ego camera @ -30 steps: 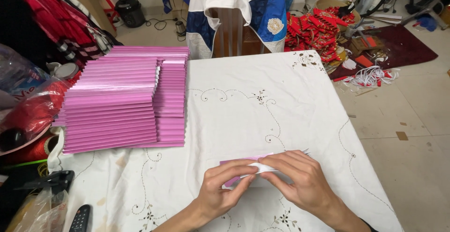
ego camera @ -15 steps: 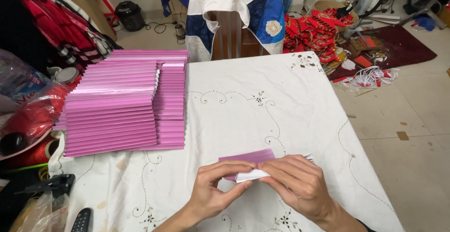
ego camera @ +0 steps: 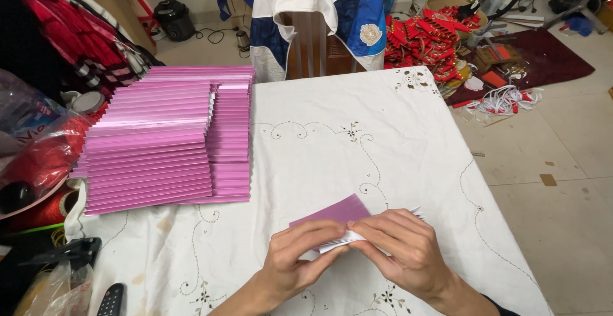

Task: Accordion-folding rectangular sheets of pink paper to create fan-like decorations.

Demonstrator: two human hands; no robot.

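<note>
Near the table's front edge, my left hand [ego camera: 300, 255] and my right hand [ego camera: 402, 252] meet over a folded sheet of pink paper [ego camera: 335, 212] with a white underside. Both hands pinch it, fingertips touching at the middle. The sheet's pink end sticks up and away from my hands, tilted off the white embroidered tablecloth [ego camera: 357, 137]. On the left half of the table lies a large spread stack of pink folded sheets [ego camera: 159, 143], overlapping like steps.
A chair draped with a white and blue shirt [ego camera: 313, 9] stands behind the table. Red decorations [ego camera: 428, 38] lie heaped on the floor at the back right. Plastic bags [ego camera: 32, 156], a remote control [ego camera: 110, 300] and clutter crowd the left edge.
The pink sheet has been lifted and turned so more of its pink face shows above my fingers. Both hands have stayed in the same spot, still pinching it.
</note>
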